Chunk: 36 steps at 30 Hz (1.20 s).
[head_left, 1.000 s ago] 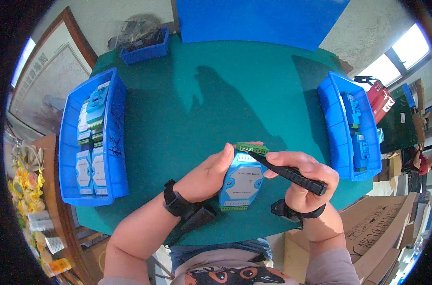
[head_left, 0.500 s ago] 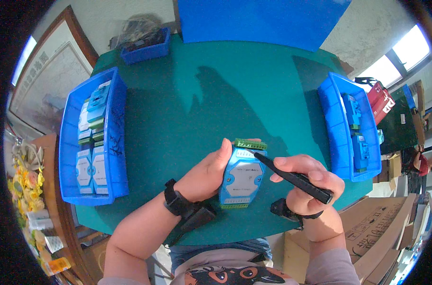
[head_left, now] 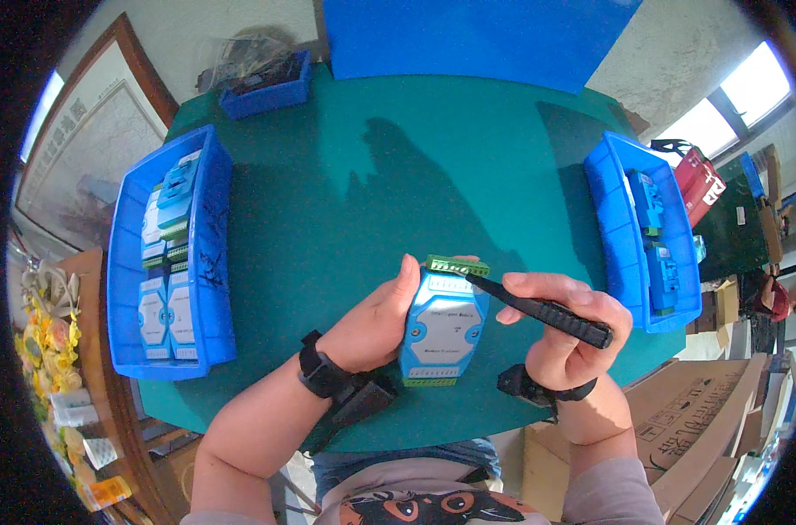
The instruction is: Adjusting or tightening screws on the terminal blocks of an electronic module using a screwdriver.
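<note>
My left hand (head_left: 374,320) is closed around the left side of a blue-and-white electronic module (head_left: 443,335), its thumb near the upper edge. Green terminal blocks run along the module's far and near ends. Between the thumb and fingers of my right hand (head_left: 566,325) is a black pen-shaped tool (head_left: 551,317) with a narrow tip. That tip is at the far green terminal block (head_left: 456,265), near its right half; whether it touches is too small to tell. The module is held above the green tabletop, its labelled face upward.
On the left stands a blue bin (head_left: 214,262) holding several similar modules. Another blue bin (head_left: 614,232) with blue modules sits at the right. A small blue bin (head_left: 267,99) of dark items is at the far left, and a blue panel (head_left: 476,39) rises behind the green table (head_left: 301,192).
The module has shifted slightly left and its face is tilted differently. The black tool's handle has swung up a little, and its tip has moved from the module's upper edge onto the terminal block area.
</note>
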Each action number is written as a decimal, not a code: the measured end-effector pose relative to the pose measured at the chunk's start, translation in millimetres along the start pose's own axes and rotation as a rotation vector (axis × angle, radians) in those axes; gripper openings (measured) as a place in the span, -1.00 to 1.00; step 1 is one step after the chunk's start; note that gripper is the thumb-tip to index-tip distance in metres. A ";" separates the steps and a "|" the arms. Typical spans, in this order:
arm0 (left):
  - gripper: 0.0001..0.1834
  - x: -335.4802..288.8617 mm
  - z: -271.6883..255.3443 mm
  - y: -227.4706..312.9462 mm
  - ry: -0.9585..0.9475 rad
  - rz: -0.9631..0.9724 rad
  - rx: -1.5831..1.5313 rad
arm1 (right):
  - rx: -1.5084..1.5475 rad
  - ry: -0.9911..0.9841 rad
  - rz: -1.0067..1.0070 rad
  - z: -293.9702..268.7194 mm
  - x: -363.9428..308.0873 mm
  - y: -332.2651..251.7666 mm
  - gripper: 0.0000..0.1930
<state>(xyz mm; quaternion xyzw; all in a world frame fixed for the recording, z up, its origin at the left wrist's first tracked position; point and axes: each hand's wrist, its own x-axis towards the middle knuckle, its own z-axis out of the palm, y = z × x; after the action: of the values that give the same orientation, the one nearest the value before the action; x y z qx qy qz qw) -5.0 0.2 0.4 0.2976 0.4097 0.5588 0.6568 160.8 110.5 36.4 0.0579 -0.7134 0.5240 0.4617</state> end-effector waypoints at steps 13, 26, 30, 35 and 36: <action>-0.19 -0.8 1.9 0.1 0.027 -0.033 -0.098 | -0.014 0.008 0.005 0.5 1.0 0.1 -0.75; -0.18 -0.2 5.2 3.7 0.065 -0.030 -0.134 | -0.066 0.017 -0.004 -2.7 1.6 -0.1 -0.74; -0.17 0.3 2.5 0.4 0.050 -0.041 -0.160 | -0.080 0.009 -0.003 -3.4 2.2 -0.5 -0.74; -0.15 1.2 0.8 -2.7 0.065 -0.023 -0.159 | -0.103 0.022 -0.016 -2.5 2.9 0.4 -0.74; -0.15 1.5 0.0 -3.7 0.066 -0.023 -0.158 | -0.112 0.019 -0.013 -3.2 2.9 -0.1 -0.74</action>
<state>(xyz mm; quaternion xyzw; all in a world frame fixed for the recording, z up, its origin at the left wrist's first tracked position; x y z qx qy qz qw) -3.1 1.0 -3.1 0.2215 0.3893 0.5911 0.6708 161.2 114.2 38.6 0.0314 -0.7368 0.4808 0.4744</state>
